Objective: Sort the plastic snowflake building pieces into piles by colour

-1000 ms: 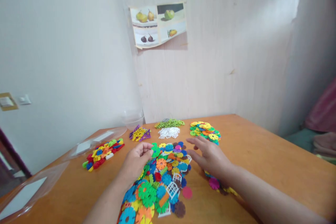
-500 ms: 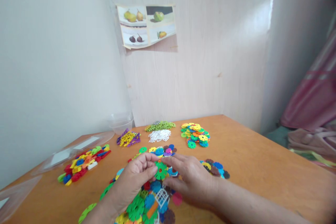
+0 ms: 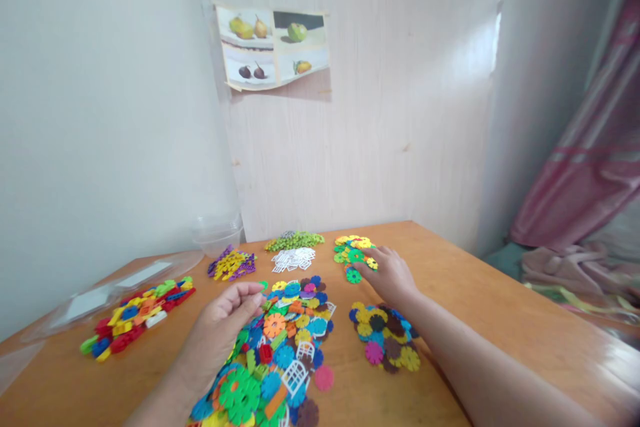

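My left hand (image 3: 231, 310) hovers at the left edge of a large mixed pile of plastic pieces (image 3: 284, 355). Its thumb and fingers are pinched together; whatever lies between them is hidden. My right hand (image 3: 393, 275) reaches out over the far right pile of notched flower discs (image 3: 345, 255). Thumb and index finger are apart there, with their tips beside a green disc (image 3: 356, 256) on top of that pile. The mixed pile holds discs, bricks and white window frames (image 3: 295, 377). Under my right forearm lies a pile of yellow, brown and blue discs (image 3: 376, 327).
On the wooden table (image 3: 440, 260) stand piles of coloured bricks (image 3: 137, 313), purple and yellow pieces (image 3: 233, 263), white frames (image 3: 293, 259) and green pieces (image 3: 295, 240). A clear tub (image 3: 217, 233) is at the back left, near plastic bags (image 3: 85, 303). A wall rises behind.
My right hand has left my left hand and moved away, up and right to the far disc pile. The green disc earlier between my hands is no longer there. The view has shifted slightly.
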`<state>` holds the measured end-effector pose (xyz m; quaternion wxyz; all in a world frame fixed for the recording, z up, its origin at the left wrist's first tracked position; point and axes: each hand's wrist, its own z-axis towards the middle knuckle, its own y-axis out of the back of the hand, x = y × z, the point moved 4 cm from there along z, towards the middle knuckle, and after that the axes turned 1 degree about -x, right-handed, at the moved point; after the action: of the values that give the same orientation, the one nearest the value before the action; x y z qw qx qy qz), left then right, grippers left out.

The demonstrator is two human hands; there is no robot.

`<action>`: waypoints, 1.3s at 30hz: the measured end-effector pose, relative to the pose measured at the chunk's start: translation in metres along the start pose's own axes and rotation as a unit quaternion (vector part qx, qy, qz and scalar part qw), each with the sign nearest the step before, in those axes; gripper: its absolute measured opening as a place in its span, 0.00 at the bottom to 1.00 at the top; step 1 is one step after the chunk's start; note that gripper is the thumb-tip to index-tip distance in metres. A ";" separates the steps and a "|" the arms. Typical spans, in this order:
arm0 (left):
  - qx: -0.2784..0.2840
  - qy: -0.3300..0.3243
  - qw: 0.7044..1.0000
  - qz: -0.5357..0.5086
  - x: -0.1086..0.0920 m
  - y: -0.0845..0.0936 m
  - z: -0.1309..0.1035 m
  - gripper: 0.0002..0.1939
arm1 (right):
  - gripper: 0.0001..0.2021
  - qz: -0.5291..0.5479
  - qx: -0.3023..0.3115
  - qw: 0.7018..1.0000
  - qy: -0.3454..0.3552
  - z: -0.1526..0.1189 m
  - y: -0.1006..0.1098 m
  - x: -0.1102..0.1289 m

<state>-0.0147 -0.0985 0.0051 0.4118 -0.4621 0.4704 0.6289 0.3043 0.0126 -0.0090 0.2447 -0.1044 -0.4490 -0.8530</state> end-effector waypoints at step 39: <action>0.055 -0.233 0.887 0.395 0.017 -0.011 0.010 0.07 | 0.15 0.004 -0.004 0.997 0.078 -0.013 -0.010 0.026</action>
<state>-0.0102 -0.0847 -0.0121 0.2514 -0.0552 0.5383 0.8025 0.2769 -0.0020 -0.0135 0.2815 -0.0405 -0.4246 -0.8595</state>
